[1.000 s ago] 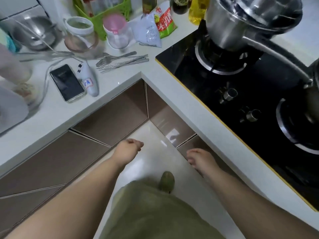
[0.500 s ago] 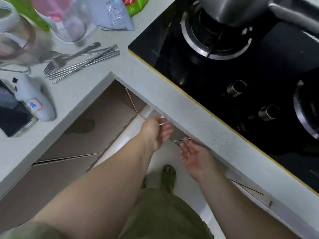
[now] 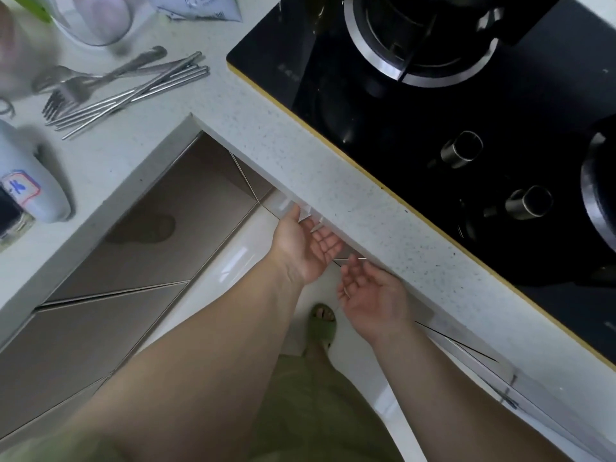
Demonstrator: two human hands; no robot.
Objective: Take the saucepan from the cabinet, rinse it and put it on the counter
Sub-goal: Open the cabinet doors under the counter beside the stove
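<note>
No saucepan is in view. My left hand (image 3: pixel 305 243) is palm up just under the speckled white counter edge (image 3: pixel 350 208), fingers spread and touching the top of the cabinet front below the hob. My right hand (image 3: pixel 371 295) is beside it, a little to the right and nearer me, also palm up with fingers apart at the counter lip. Neither hand holds anything. The cabinet doors under the hob (image 3: pixel 466 350) are mostly hidden by the counter overhang. Brown cabinet doors (image 3: pixel 150 235) on the adjoining side are closed.
A black glass gas hob (image 3: pixel 433 111) with two knobs (image 3: pixel 461 150) fills the counter on the right. Forks and metal chopsticks (image 3: pixel 123 91), a white bottle (image 3: pixel 30 181) and a clear jar (image 3: pixel 96 18) lie on the left counter. My green slipper (image 3: pixel 321 323) stands on the white floor.
I have leaned in over the counter corner. Both hands rose from in front of the doors to the counter's underside edge and turned palm up, with the left slightly further in than half a second ago.
</note>
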